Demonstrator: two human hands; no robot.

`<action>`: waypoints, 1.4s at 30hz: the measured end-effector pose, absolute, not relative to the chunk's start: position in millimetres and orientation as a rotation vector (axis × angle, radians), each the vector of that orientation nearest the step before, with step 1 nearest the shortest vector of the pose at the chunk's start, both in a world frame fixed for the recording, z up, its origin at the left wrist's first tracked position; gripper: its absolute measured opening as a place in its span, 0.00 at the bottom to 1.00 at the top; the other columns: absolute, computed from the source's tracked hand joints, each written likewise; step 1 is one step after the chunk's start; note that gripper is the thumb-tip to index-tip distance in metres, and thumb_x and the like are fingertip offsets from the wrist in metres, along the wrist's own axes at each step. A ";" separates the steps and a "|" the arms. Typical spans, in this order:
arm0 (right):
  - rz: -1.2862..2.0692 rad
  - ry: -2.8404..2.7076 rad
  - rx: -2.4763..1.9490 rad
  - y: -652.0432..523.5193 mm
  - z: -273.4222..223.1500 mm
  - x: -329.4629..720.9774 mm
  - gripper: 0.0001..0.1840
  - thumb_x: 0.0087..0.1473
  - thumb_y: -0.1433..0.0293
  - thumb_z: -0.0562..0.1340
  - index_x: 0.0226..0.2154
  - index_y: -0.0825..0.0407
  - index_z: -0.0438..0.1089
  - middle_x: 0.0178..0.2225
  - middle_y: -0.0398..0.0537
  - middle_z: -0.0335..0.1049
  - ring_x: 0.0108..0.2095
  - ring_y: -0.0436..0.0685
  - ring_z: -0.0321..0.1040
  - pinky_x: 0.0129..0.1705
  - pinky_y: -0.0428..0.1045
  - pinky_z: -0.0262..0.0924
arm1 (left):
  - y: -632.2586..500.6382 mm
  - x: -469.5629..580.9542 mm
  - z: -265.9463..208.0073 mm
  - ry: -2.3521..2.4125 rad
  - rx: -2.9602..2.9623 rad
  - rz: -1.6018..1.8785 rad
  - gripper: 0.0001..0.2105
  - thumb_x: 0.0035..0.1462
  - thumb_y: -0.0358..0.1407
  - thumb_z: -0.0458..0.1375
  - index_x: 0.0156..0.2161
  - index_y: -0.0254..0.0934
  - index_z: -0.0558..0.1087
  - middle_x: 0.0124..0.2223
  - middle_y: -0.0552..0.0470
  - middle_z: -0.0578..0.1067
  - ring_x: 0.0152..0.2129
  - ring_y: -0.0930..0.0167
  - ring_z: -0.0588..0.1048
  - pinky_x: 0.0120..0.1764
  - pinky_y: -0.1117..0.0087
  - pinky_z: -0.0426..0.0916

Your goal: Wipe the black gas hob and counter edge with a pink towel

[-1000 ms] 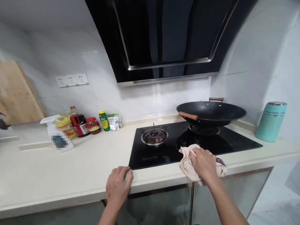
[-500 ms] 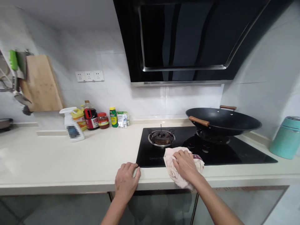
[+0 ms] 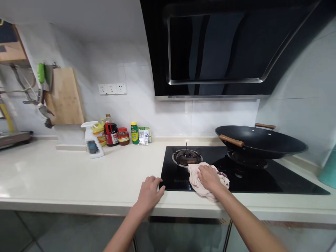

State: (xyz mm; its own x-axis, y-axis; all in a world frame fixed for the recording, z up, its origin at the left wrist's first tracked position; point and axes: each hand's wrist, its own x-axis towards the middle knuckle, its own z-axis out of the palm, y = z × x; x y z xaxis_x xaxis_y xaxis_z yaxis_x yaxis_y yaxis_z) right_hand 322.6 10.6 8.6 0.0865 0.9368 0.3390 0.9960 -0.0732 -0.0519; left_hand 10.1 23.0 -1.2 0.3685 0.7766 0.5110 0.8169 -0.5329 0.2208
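Observation:
My right hand [image 3: 209,177] presses a pale pink cloth [image 3: 195,178] onto the front part of the black glass gas stove [image 3: 249,183], its fingers bent over the bunched fabric. The cloth's top edge reaches the near side of the left burner [image 3: 187,157], and its lower end lies over the counter's front strip. My left hand [image 3: 150,192] rests on the white counter [image 3: 78,178] by the stove's front left corner, holding nothing, with the thumb apart from the fingers.
A black wok [image 3: 259,140] with wooden handles sits on the right burner. Along the wall stand a white spray bottle [image 3: 92,140], a dark sauce bottle [image 3: 111,131], a red-lidded jar [image 3: 123,136] and a green bottle [image 3: 134,133]. A range hood [image 3: 215,49] overhangs the stove. A teal container [image 3: 328,169] stands far right.
The camera view has turned to the left. My right hand and the cloth have slid slightly left and forward over the stove, closer to the left burner. My left hand stays near the stove's corner.

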 end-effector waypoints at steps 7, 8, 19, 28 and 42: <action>-0.348 -1.893 -2.130 29.2 14.0 318.2 0.16 0.65 0.69 0.51 0.45 0.55 0.72 0.47 0.58 0.73 0.49 0.62 0.67 0.49 0.53 0.48 | 31.8 1.8 -6.8 -1.429 -2.646 -0.943 0.11 0.61 0.39 0.56 0.45 0.42 0.77 0.44 0.47 0.77 0.44 0.61 0.73 0.47 0.58 0.67; -0.355 -1.889 -2.134 30.7 14.8 317.7 0.16 0.65 0.69 0.51 0.45 0.55 0.72 0.47 0.58 0.73 0.49 0.62 0.67 0.49 0.53 0.49 | 32.1 0.3 -5.5 -1.411 -2.669 -0.941 0.11 0.61 0.39 0.56 0.45 0.43 0.77 0.44 0.48 0.77 0.44 0.61 0.73 0.47 0.58 0.68; -0.374 -1.787 -2.252 46.1 17.0 316.9 0.16 0.65 0.68 0.51 0.46 0.56 0.71 0.48 0.61 0.72 0.49 0.64 0.66 0.47 0.55 0.50 | 17.6 0.5 -2.8 -1.377 -2.657 -1.032 0.11 0.62 0.39 0.57 0.47 0.43 0.76 0.45 0.47 0.76 0.45 0.61 0.73 0.47 0.58 0.68; -0.400 -1.837 -2.215 11.8 14.7 294.3 0.17 0.67 0.66 0.50 0.47 0.53 0.71 0.50 0.58 0.70 0.52 0.65 0.63 0.47 0.56 0.50 | 18.8 -1.2 -5.1 -1.382 -2.683 -1.110 0.11 0.61 0.37 0.57 0.47 0.41 0.76 0.44 0.46 0.76 0.45 0.61 0.72 0.49 0.57 0.68; -0.425 -2.106 -1.974 3.3 11.8 232.8 0.13 0.64 0.69 0.51 0.45 0.51 0.71 0.49 0.55 0.70 0.50 0.64 0.61 0.50 0.56 0.47 | 19.4 -1.9 -8.8 -1.381 -2.680 -1.158 0.10 0.60 0.38 0.60 0.47 0.43 0.76 0.44 0.48 0.76 0.46 0.62 0.72 0.48 0.59 0.67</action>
State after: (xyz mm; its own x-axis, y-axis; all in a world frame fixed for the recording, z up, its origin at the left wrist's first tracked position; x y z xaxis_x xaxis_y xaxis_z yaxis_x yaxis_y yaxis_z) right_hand 232.8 3.3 11.8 -0.0707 0.9321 0.3552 0.9969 0.0538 0.0572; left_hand -1.9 19.4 -8.8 0.3782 0.7398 0.5564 0.6767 -0.6311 0.3792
